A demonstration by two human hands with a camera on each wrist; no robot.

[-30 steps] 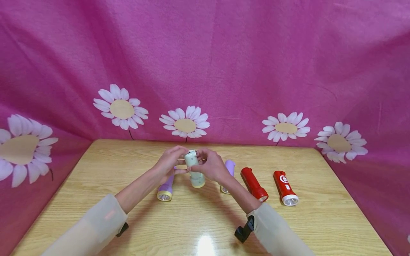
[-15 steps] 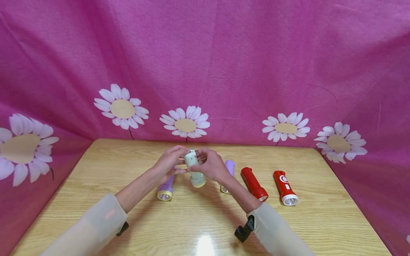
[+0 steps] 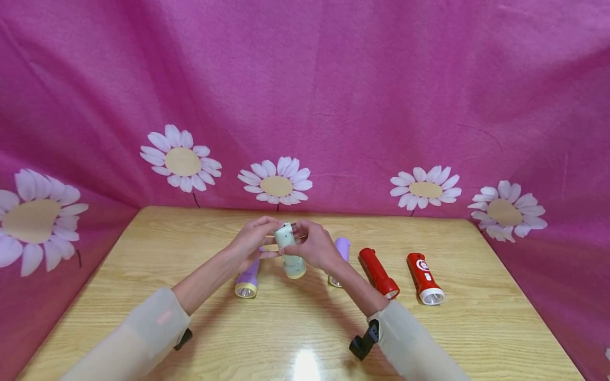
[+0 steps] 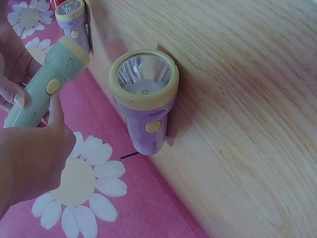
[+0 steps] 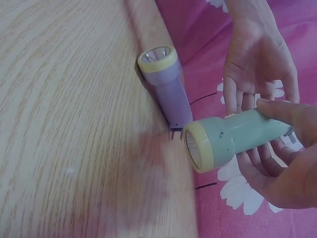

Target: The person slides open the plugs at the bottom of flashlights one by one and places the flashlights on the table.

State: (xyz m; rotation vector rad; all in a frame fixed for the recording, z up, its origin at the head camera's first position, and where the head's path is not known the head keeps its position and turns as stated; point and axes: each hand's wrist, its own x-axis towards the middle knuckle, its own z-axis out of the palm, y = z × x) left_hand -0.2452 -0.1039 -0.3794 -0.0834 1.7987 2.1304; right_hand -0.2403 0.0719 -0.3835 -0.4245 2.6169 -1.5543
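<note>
A pale green flashlight [image 3: 287, 243] with a cream head ring is held up over the table, tilted lens-down. My right hand [image 3: 314, 246] grips its body between thumb and fingers. My left hand [image 3: 248, 243] reaches in from the other side, its fingers mostly straight. In the left wrist view, one left-hand digit touches the cream slide switch [image 4: 53, 87]. Metal plug prongs [image 5: 291, 135] stick out at the flashlight's tail in the right wrist view. Under the hands lie two purple flashlights, the left one [image 3: 248, 280] and the right one [image 3: 342, 247], each partly hidden in the head view.
To the right, a plain red flashlight [image 3: 376, 270] and a red one with a white head [image 3: 424, 278] lie on the wooden table [image 3: 276, 328]. A pink cloth [image 3: 333, 106] printed with daisies hangs behind and at both sides.
</note>
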